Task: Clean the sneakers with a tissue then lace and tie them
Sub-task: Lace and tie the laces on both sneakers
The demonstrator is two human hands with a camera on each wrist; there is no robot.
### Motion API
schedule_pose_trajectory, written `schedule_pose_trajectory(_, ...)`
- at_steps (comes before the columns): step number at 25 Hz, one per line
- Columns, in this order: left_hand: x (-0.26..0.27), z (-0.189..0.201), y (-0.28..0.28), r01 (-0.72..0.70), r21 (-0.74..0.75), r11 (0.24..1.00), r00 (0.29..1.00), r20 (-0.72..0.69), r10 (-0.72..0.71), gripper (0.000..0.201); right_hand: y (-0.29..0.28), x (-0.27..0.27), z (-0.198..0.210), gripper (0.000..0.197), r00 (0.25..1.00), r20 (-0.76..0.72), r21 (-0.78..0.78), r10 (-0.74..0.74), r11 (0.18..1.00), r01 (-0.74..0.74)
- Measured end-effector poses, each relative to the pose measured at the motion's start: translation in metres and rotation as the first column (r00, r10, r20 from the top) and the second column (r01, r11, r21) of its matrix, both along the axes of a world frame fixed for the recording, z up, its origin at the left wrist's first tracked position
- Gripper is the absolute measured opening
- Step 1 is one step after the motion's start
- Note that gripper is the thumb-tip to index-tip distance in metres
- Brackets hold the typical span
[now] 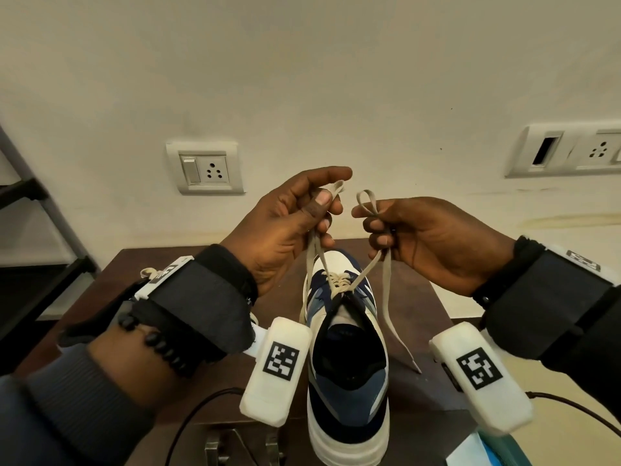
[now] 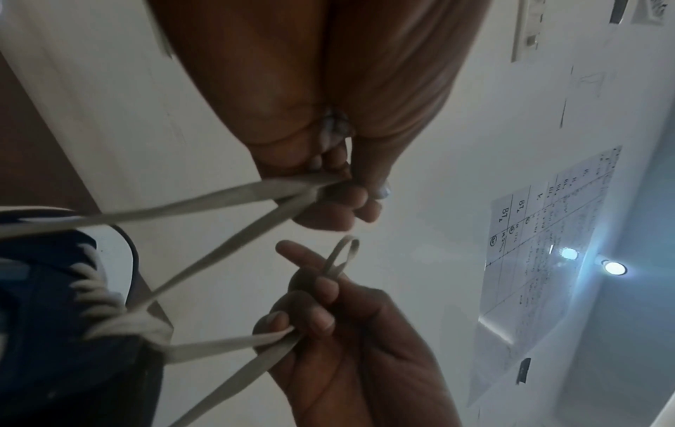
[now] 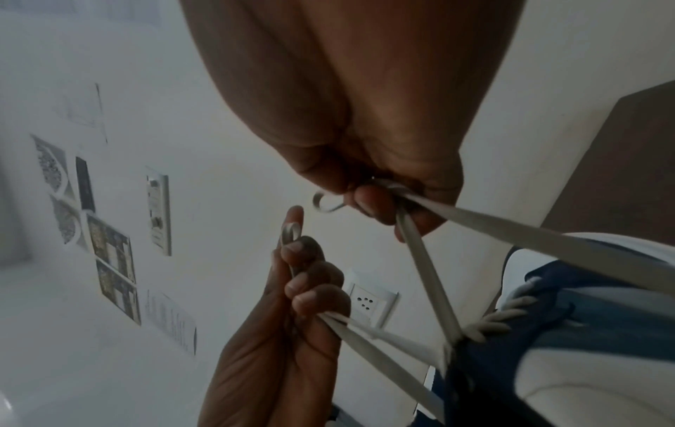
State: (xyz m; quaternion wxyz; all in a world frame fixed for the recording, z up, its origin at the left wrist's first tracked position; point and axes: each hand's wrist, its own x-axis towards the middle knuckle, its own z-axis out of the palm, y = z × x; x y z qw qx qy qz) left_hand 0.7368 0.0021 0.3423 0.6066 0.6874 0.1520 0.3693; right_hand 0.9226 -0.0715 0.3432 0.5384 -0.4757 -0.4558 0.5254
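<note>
Head view: sneaker upright on table, toe toward wall. Left hand raised above toe, fingers curled, pinching folded lace loop. Right hand level beside it, apart, pinching second loop. Lace ends trailing down to eyelets.

Flat matt woven cloth laces run between the fingers; below them, the sneaker shows smooth panels, and the table dark matt wood.
</note>
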Motion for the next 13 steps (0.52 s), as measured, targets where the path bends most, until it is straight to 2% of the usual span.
schedule_pose_trajectory(4,0.001,0.000,0.006,-0.048,-0.060,0.997,0.999,0.005,0.048,0.032,0.001,0.002,-0.009,0.028,0.993,0.088,0.055,-0.073,0.996,0.068)
schedule_pose_trajectory(7,0.002,0.000,0.005,-0.047,-0.091,0.995,0.999,-0.019,0.046,0.030,0.001,0.004,-0.005,0.026,0.991,0.088,0.099,-0.103,0.991,0.094)
schedule_pose_trajectory(9,0.003,0.002,0.002,-0.011,-0.079,0.997,0.998,-0.066,0.006,0.032,0.001,0.002,-0.001,0.021,0.990,0.091,0.130,-0.108,0.987,0.096)
schedule_pose_trajectory(13,0.007,0.008,0.000,0.032,-0.013,0.999,0.980,-0.198,-0.034,0.030,-0.001,-0.004,0.005,0.029,0.981,0.180,0.201,-0.068,0.979,0.031)
